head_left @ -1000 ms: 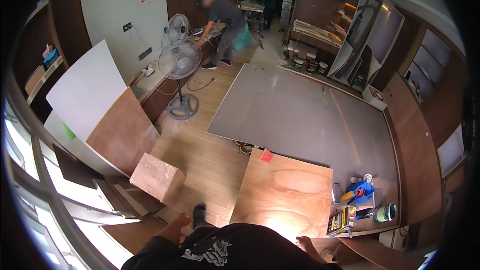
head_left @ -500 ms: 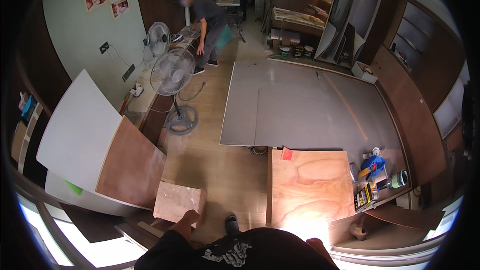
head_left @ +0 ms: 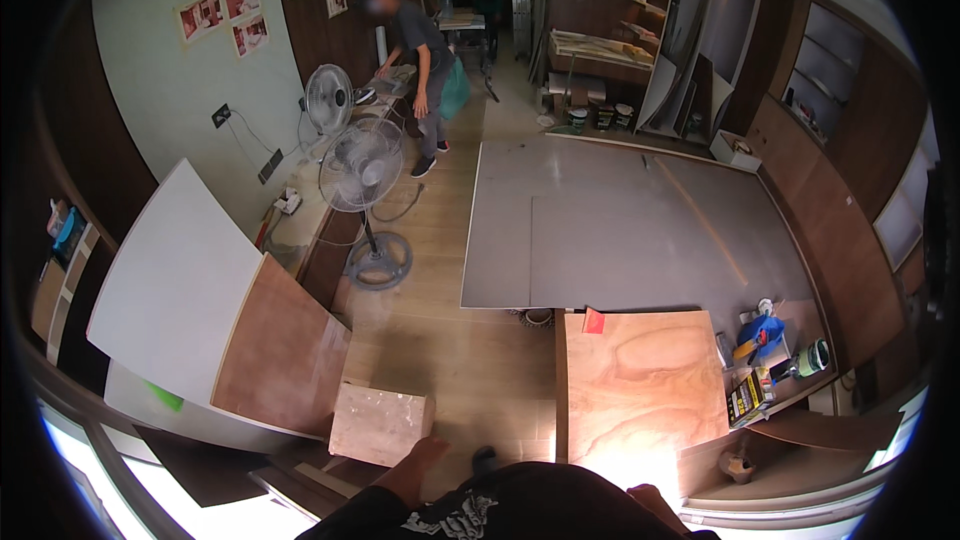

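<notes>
Beside the lower right corner of a dusty, pale pinkish box-shaped block (head_left: pixel 380 424), my left hand (head_left: pixel 418 465) hangs low. Its fingers are not distinct, and I see nothing in its grip. From this view I cannot tell whether it touches the block. At my right side, only a small part of my right hand (head_left: pixel 650 500) shows past my dark shirt; its fingers are hidden. Nearest to that hand is a plywood-topped box (head_left: pixel 645 370), brightly lit at its near end, with a red piece (head_left: pixel 594 321) on its far left corner.
A large grey panel (head_left: pixel 620 230) lies flat beyond the plywood. Cans, a brush and a blue bag (head_left: pixel 765 334) crowd its right end. White (head_left: pixel 180 290) and brown boards (head_left: pixel 280 350) lean at left. Pedestal fans (head_left: pixel 362 165) stand before a person (head_left: pixel 420 70) leaning over a bench.
The whole scene has shifted right and down in my view. My left hand has shifted from the block's near edge to its right corner. The person at the bench stands a little straighter.
</notes>
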A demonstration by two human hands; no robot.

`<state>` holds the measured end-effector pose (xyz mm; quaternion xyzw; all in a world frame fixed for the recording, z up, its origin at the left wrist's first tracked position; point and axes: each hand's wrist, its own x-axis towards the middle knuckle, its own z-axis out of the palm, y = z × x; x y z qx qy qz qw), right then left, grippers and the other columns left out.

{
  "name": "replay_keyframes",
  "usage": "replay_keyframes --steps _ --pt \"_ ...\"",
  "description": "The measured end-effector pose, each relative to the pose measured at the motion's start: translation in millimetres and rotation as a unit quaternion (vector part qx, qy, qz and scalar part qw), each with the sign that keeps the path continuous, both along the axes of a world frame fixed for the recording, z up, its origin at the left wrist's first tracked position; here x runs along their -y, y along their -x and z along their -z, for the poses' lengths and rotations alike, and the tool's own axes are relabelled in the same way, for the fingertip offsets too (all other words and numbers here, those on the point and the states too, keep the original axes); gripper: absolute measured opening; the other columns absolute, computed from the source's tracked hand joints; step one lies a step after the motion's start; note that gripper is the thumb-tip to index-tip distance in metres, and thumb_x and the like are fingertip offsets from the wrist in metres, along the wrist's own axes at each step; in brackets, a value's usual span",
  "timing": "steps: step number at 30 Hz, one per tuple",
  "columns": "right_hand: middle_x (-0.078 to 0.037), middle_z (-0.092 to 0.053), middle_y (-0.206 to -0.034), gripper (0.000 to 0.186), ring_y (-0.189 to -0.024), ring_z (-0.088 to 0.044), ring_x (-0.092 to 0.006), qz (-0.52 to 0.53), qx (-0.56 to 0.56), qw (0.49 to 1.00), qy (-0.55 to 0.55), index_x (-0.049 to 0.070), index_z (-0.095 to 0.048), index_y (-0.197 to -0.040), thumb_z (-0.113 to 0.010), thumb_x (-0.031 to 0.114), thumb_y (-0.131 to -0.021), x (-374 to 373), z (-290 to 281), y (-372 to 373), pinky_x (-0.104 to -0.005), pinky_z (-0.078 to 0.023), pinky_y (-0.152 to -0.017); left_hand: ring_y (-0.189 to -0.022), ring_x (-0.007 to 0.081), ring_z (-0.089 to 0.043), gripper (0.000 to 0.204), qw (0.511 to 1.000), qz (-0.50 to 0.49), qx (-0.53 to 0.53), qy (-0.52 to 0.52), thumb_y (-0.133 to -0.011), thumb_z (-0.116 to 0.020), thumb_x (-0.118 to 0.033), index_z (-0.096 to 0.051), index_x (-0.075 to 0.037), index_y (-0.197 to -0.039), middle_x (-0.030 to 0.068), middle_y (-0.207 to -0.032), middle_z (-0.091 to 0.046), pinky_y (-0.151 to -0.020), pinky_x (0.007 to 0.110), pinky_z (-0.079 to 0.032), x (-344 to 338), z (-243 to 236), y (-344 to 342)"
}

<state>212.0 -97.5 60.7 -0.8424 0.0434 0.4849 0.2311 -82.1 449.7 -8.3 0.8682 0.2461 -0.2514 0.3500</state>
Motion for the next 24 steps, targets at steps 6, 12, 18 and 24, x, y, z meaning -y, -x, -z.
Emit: replay_keyframes --steps 6,12,18,24 --pt "-0.012 -0.060 -0.062 0.032 -0.051 -0.056 -0.0226 0.008 0.031 0.999 -0.031 0.000 -0.064 -0.075 -0.058 0.032 -0.080 -31 -7 -18 -0.0367 -0.047 -0.050 -0.071 0.0202 -0.061 0.019 0.881 -0.415 -0.107 0.201 -0.086 -0.057 -0.027 -0.063 -0.009 -0.090 0.0056 -0.082 -0.063 -0.062 0.039 -0.048 -7 -17 62" --pt "-0.005 -0.057 -0.071 0.020 -0.066 -0.057 -0.0179 -0.033 0.005 0.999 -0.033 0.006 -0.060 -0.078 -0.058 0.026 -0.083 -46 -20 -26 -0.0330 -0.046 -0.053 -0.077 0.0198 -0.062 0.014 0.841 -0.499 -0.112 0.177 -0.083 -0.064 -0.018 -0.064 -0.009 -0.093 0.0056 -0.085 -0.065 -0.067 0.039 -0.050 -9 -18 90" --pt "-0.008 -0.054 -0.054 0.031 -0.046 -0.050 -0.0193 0.016 0.024 0.999 -0.042 0.005 -0.058 -0.061 -0.058 0.028 -0.081 -33 -18 -11 -0.0365 -0.042 -0.046 -0.061 0.0190 -0.060 0.012 0.979 -0.192 -0.039 0.054 -0.077 -0.064 -0.023 -0.068 -0.012 -0.080 0.0053 -0.070 -0.064 -0.053 0.036 -0.048 -3 -4 75" --pt "-0.007 -0.060 -0.069 0.022 -0.058 -0.059 -0.0185 0.089 -0.035 0.994 -0.049 0.002 -0.063 -0.079 -0.062 0.024 -0.082 -15 3 5 -0.0336 -0.046 -0.046 -0.083 0.0248 -0.065 0.018 0.963 0.226 0.016 -0.145 -0.078 -0.056 -0.029 -0.067 -0.016 -0.082 0.0064 -0.083 -0.067 -0.069 0.044 -0.052 -6 7 39"
